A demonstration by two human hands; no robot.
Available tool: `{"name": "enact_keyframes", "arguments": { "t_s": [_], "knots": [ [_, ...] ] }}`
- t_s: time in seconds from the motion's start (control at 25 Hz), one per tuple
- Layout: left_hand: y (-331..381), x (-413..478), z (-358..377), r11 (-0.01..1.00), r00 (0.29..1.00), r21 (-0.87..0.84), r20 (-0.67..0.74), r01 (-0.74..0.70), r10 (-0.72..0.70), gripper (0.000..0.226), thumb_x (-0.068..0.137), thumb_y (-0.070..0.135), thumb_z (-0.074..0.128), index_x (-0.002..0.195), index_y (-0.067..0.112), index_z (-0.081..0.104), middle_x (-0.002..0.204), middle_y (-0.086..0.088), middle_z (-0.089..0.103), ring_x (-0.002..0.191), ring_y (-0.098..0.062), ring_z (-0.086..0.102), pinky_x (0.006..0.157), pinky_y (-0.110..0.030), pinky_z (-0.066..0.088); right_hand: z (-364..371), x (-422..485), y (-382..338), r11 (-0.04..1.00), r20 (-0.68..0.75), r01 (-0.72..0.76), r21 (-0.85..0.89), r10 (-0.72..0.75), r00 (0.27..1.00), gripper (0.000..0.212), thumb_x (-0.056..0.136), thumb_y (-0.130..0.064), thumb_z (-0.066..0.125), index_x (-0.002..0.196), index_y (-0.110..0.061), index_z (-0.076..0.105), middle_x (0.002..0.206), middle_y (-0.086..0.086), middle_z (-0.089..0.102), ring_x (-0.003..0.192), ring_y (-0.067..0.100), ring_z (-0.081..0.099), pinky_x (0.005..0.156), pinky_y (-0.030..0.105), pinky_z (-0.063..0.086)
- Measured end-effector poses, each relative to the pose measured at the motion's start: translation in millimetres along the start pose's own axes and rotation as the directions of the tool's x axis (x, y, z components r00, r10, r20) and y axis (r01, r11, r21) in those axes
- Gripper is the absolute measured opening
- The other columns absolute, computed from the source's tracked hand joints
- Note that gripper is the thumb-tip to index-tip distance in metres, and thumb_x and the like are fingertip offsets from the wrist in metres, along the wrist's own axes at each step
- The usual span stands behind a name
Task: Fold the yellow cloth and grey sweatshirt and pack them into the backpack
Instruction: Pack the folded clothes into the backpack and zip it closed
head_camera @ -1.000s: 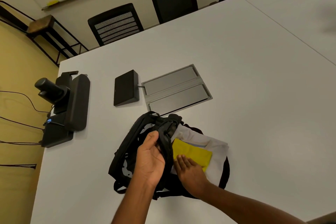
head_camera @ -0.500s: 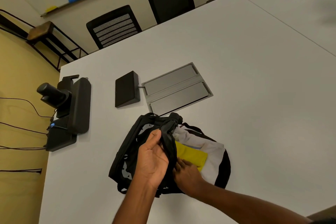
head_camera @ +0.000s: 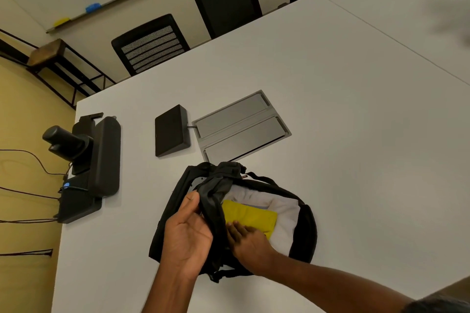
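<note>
Both garments lie folded inside the backpack point(head_camera: 306, 231) near the desk's point(head_camera: 356, 134) near edge, the yellow cloth point(head_camera: 251, 216) on top of the grey sweatshirt point(head_camera: 283, 211). The left hand point(head_camera: 188, 234) grips the flap point(head_camera: 216, 195), holding it up; the right hand point(head_camera: 250, 242) presses straight fingers point(head_camera: 236, 226) on the cloth. Packing looks nearly done: next, tuck the pile deeper and close the bag. Black chairs point(head_camera: 152, 46) stand at the white desk's far edge.

The backpack point(head_camera: 304, 231) mouth is being held open by the left hand point(head_camera: 187, 234) gripping the flap point(head_camera: 216, 201). Its near side is being blocked by the right hand point(head_camera: 250, 241), and the rest is being filled by the yellow cloth point(head_camera: 250, 216) and sweatshirt point(head_camera: 284, 208). Beyond, passage is being narrowed by a black box point(head_camera: 171, 131) and grey hatch point(head_camera: 241, 126); rightward, the counter point(head_camera: 356, 134) is being left open.
</note>
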State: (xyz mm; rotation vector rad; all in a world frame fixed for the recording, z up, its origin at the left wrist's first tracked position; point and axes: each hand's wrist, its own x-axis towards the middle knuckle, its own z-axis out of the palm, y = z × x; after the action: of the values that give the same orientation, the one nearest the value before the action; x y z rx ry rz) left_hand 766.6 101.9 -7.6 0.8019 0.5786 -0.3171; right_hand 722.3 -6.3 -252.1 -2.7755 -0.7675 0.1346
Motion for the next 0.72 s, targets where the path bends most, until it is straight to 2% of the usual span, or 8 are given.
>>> {"name": "enact_keyframes", "arguments": {
  "t_s": [0.12, 0.2, 0.32, 0.4, 0.44, 0.56, 0.64, 0.72],
  "knots": [
    [-10, -8, 5, 0.996, 0.998, 0.077, 0.046, 0.034, -0.038, 0.025, 0.098, 0.015, 0.060, 0.119, 0.004, 0.069, 0.135, -0.022, 0.065, 0.125, -0.034, 0.064, 0.118, -0.051, 0.041, -6, 5, -4, 1.000, 0.040, -0.003, 0.009, 0.003, 0.999, 0.021, 0.075, -0.025, 0.075, 0.093, -0.019, 0.085, 0.101, 0.005, 0.081, 0.094, 0.022, 0.079, 0.064, 0.025, 0.057],
    [-15, -12, 8, 0.992, 0.997, 0.114, 0.055, 0.048, -0.055, 0.020, 0.096, 0.014, 0.061, 0.110, 0.006, 0.071, 0.128, -0.022, 0.063, 0.120, -0.035, 0.061, 0.117, -0.050, 0.041, -4, 2, -6, 0.998, 0.110, -0.052, 0.045, 0.047, 0.993, 0.024, 0.065, -0.031, 0.091, 0.086, -0.021, 0.083, 0.091, 0.000, 0.079, 0.085, 0.019, 0.077, 0.065, 0.025, 0.059],
    [-10, -15, 6, 0.992, 0.998, 0.120, 0.055, 0.036, -0.042, 0.022, 0.097, 0.013, 0.059, 0.112, 0.005, 0.072, 0.127, -0.022, 0.067, 0.123, -0.033, 0.062, 0.119, -0.048, 0.044, -1, 6, -6, 0.992, 0.185, -0.033, 0.124, 0.009, 0.983, 0.030, 0.077, -0.033, 0.084, 0.106, -0.022, 0.083, 0.113, 0.003, 0.079, 0.102, 0.023, 0.077, 0.077, 0.029, 0.062],
    [-6, -13, 3, 0.992, 0.998, 0.126, 0.058, 0.027, -0.035, 0.023, 0.097, 0.013, 0.057, 0.113, 0.005, 0.071, 0.126, -0.020, 0.070, 0.118, -0.030, 0.067, 0.110, -0.043, 0.052, 1, 12, 0, 0.992, 0.146, -0.015, 0.129, -0.004, 0.989, 0.039, 0.073, -0.041, 0.085, 0.110, -0.026, 0.084, 0.120, 0.001, 0.079, 0.111, 0.023, 0.076, 0.079, 0.027, 0.060],
    [-4, -11, 2, 0.992, 0.998, 0.126, 0.050, 0.032, -0.039, 0.024, 0.098, 0.013, 0.057, 0.116, 0.004, 0.070, 0.128, -0.021, 0.069, 0.122, -0.031, 0.065, 0.114, -0.045, 0.049, 5, 13, 4, 0.988, 0.134, -0.005, 0.153, -0.016, 0.991, 0.045, 0.075, -0.042, 0.085, 0.117, -0.025, 0.082, 0.126, 0.003, 0.077, 0.117, 0.025, 0.074, 0.086, 0.029, 0.060],
    [0, -5, -5, 0.993, 0.998, 0.106, 0.032, 0.047, -0.050, 0.027, 0.103, 0.013, 0.054, 0.125, 0.005, 0.067, 0.136, -0.021, 0.069, 0.138, -0.035, 0.058, 0.129, -0.053, 0.033, 12, -1, 12, 0.990, 0.236, 0.008, 0.139, -0.041, 0.971, 0.071, 0.084, -0.043, 0.079, 0.147, -0.017, 0.061, 0.152, 0.012, 0.060, 0.142, 0.034, 0.056, 0.117, 0.045, 0.048],
    [5, -2, -8, 0.996, 0.999, 0.079, 0.003, 0.032, -0.033, 0.030, 0.104, 0.013, 0.053, 0.128, 0.005, 0.068, 0.140, -0.020, 0.069, 0.137, -0.033, 0.063, 0.125, -0.051, 0.040, 13, -17, 16, 0.994, 0.163, 0.088, 0.060, -0.097, 0.982, 0.093, 0.085, -0.038, 0.078, 0.162, -0.012, 0.035, 0.167, 0.016, 0.039, 0.156, 0.036, 0.034, 0.127, 0.051, 0.030],
    [10, -3, -7, 0.998, 1.000, 0.060, -0.009, 0.017, -0.016, 0.030, 0.100, 0.014, 0.056, 0.124, 0.006, 0.071, 0.138, -0.020, 0.071, 0.129, -0.033, 0.069, 0.115, -0.051, 0.048, 5, -30, 28, 0.994, 0.043, 0.104, -0.046, -0.102, 0.994, 0.110, 0.083, -0.032, 0.075, 0.169, -0.012, 0.010, 0.175, 0.014, 0.019, 0.163, 0.035, 0.014, 0.131, 0.054, 0.014]
  ]
}}
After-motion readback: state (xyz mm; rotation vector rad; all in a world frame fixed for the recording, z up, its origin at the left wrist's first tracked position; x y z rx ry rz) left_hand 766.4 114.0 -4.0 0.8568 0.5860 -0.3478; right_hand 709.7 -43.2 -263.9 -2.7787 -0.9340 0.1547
